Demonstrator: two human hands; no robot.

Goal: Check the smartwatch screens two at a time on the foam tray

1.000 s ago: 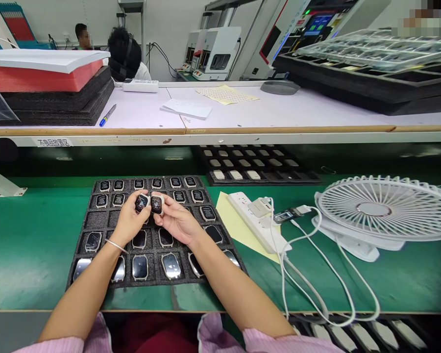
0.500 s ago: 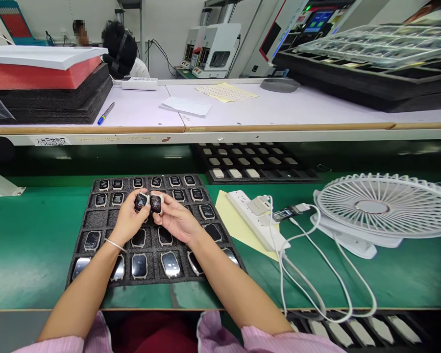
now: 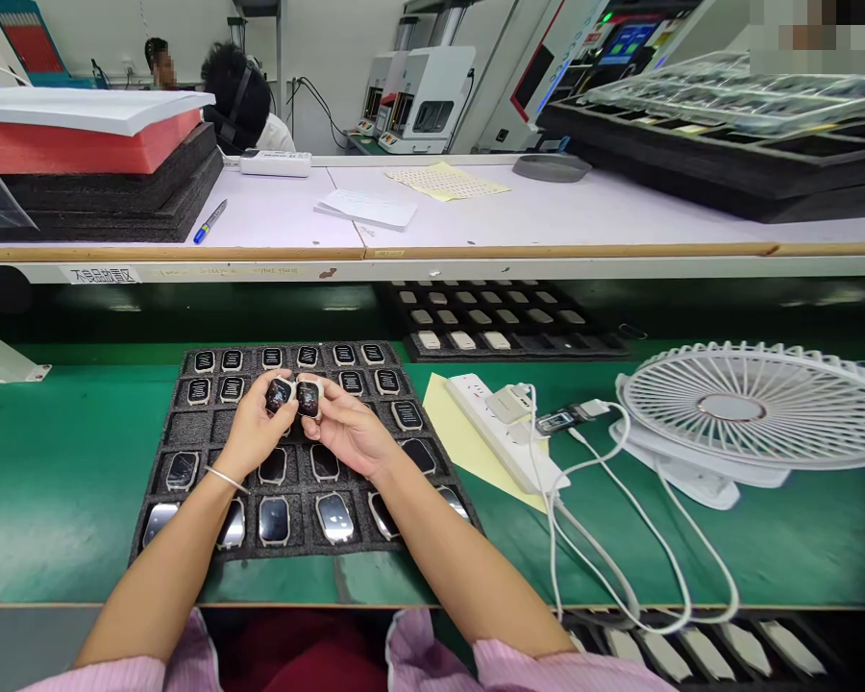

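My left hand (image 3: 254, 431) is closed around a smartwatch body (image 3: 279, 395) with a dark face. Beside it, my right hand (image 3: 352, 429) grips a second smartwatch body (image 3: 308, 398), held almost against the first. Both are raised above a black foam tray (image 3: 304, 520) on the green bench. Rows of strapless smartwatches lie in the tray's pockets. Those in the far rows, such as one watch (image 3: 343, 355), show white text on their screens. Nearer ones, such as another watch (image 3: 333, 517), have blank, shiny screens. My forearms hide some of the pockets.
Right of the tray, a white power strip (image 3: 501, 430) with plugs and cables rests on yellow paper (image 3: 436, 408). A white fan (image 3: 728, 413) stands farther right. Another foam tray (image 3: 519, 343) sits beneath the raised shelf (image 3: 461, 226). Foam stacks (image 3: 136, 197) crowd the shelf's left end.
The two watch faces look slightly darker, with less showing on them. The hands hold nearly the same position, and the whole view has shifted very slightly.
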